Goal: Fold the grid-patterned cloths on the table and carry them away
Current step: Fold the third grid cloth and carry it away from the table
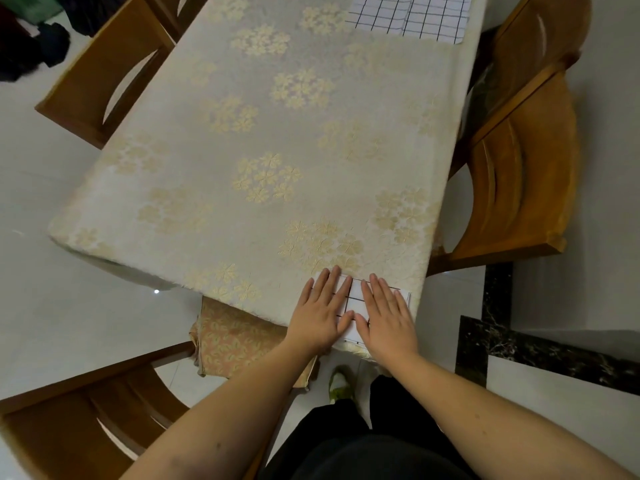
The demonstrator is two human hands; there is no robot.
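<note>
A: Both sets of fingers lie straight and flat, gripping nothing. The left hand and right hand press side by side on the folded grid cloth.

B: Purpose of that placement?

A: Probably to flatten the fold and set the creases. The cloth sits at the near right edge of the counter, within easy reach for lifting.

B: Remaining items?

A: A second grid cloth lies spread flat at the far right corner, apparently not yet folded. Wooden chairs stand around the counter.
</note>
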